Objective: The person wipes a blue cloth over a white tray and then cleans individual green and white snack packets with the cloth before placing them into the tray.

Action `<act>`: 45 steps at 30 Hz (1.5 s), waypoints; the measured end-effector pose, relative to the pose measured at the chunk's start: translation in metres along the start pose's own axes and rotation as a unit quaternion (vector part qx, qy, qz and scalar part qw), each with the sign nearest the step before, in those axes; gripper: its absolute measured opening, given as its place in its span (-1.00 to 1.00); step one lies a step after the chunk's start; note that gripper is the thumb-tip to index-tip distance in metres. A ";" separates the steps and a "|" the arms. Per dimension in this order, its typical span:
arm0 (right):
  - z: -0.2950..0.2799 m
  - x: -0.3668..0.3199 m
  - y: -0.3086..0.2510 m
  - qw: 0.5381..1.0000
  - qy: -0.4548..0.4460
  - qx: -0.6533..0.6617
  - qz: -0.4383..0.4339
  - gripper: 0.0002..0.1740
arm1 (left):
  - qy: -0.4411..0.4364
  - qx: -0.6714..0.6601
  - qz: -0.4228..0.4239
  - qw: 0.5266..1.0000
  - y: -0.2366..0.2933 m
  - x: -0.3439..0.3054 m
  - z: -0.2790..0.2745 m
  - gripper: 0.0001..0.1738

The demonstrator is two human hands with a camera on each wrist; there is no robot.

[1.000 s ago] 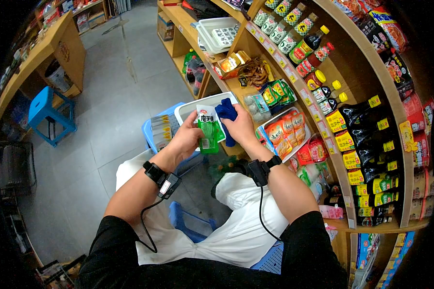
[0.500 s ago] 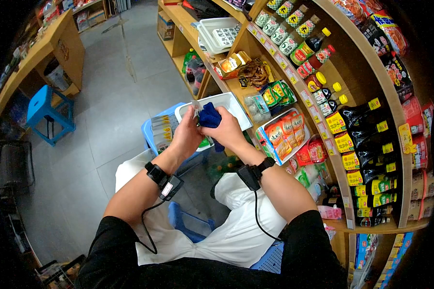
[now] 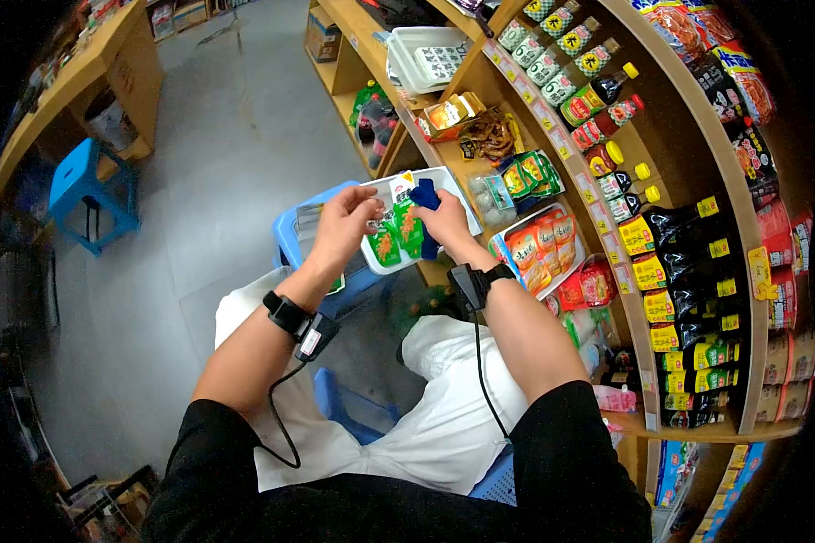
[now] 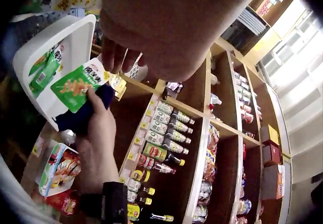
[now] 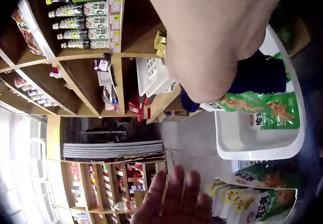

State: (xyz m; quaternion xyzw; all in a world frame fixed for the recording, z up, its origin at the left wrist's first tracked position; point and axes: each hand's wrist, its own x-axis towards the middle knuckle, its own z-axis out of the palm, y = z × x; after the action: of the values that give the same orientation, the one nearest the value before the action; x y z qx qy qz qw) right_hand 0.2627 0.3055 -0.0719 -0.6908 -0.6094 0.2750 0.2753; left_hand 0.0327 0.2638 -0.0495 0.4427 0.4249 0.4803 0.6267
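Note:
My right hand (image 3: pixel 446 222) grips a dark blue cloth (image 3: pixel 423 195) and, with the thumb on its face, a green and white snack packet (image 4: pixel 75 87), over a white tray (image 4: pixel 22 57). Another green packet (image 4: pixel 46 73) lies in the tray. To the left of the packet, my left hand (image 3: pixel 344 226) is raised with its fingers loosely bent and nothing in them. In the right wrist view the left hand (image 5: pixel 174 199) shows its fingers spread apart, away from the packets.
The tray rests on a blue stool (image 3: pixel 287 237). Upright packets (image 5: pixel 242 199) stand beside it. A shelf with bottles (image 3: pixel 598 95) and dark pouches (image 3: pixel 675 226) curves along the right. Another blue stool (image 3: pixel 91 185) stands on the grey floor (image 3: pixel 217 136) at the left.
The hands were together around the cloth and packet; now the left hand has let go and moved left. The right hand, with cloth and packet, has shifted right, and the head view has moved slightly.

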 end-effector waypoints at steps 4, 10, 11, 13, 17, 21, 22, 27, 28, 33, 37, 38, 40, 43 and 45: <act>0.010 0.006 0.005 0.998 -0.020 -0.059 0.010 -0.54 | 0.065 0.063 0.014 0.996 0.007 -0.001 -0.023 -0.67; 0.023 0.009 -0.002 0.997 -0.016 -0.072 0.027 -0.51 | 0.073 0.088 0.027 0.993 -0.007 0.005 -0.048 -0.73; 0.019 0.005 -0.007 0.991 0.003 -0.125 0.054 -0.50 | 0.070 0.091 0.056 0.992 -0.012 0.007 -0.051 -0.74; 0.017 0.005 -0.004 0.981 0.007 -0.169 0.099 -0.48 | 0.067 0.172 0.065 0.981 -0.012 0.005 -0.056 -0.75; 0.016 0.012 0.009 0.987 -0.014 -0.142 0.071 -0.49 | 0.039 0.421 0.100 0.901 0.001 -0.006 -0.055 -0.74; 0.006 0.005 -0.011 0.992 -0.021 -0.117 0.034 -0.52 | 0.031 0.543 0.136 0.828 0.009 -0.018 -0.050 -0.74; 0.004 0.003 -0.015 0.993 -0.025 -0.109 0.034 -0.53 | 0.030 0.566 0.149 0.810 0.008 -0.019 -0.049 -0.73; 0.002 0.005 -0.010 0.997 -0.015 -0.053 0.049 -0.49 | 0.008 0.647 0.129 0.751 -0.005 -0.016 -0.050 -0.72; 0.000 0.004 -0.009 0.997 -0.015 -0.051 0.049 -0.48 | 0.007 0.651 0.132 0.748 -0.008 -0.015 -0.051 -0.76; -0.010 -0.003 -0.011 0.998 -0.014 -0.053 0.040 -0.47 | 0.030 0.650 0.134 0.748 -0.005 -0.013 -0.050 -0.87; -0.019 -0.015 -0.014 0.999 -0.012 -0.031 0.037 -0.52 | 0.034 0.669 0.111 0.734 -0.016 -0.008 -0.057 -0.89; -0.020 -0.016 -0.013 0.999 -0.008 -0.017 0.039 -0.55 | 0.035 0.670 0.114 0.733 -0.020 -0.006 -0.058 -0.89; -0.022 -0.016 -0.008 0.999 -0.012 -0.013 0.039 -0.56 | 0.020 0.677 0.110 0.727 -0.016 -0.007 -0.058 -0.90; -0.026 -0.019 -0.004 0.999 -0.017 -0.001 0.035 -0.57 | 0.006 0.685 0.100 0.722 -0.011 -0.010 -0.053 -0.91; -0.027 -0.019 0.004 0.999 -0.018 0.007 0.034 -0.57 | 0.006 0.685 0.092 0.723 -0.011 -0.012 -0.049 -0.92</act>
State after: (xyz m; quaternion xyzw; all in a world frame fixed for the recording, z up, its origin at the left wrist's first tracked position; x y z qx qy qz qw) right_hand 0.2826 0.2855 -0.0551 -0.7041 -0.5888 0.3009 0.2590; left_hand -0.0139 0.2576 -0.0713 0.7855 0.5989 0.1163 0.1036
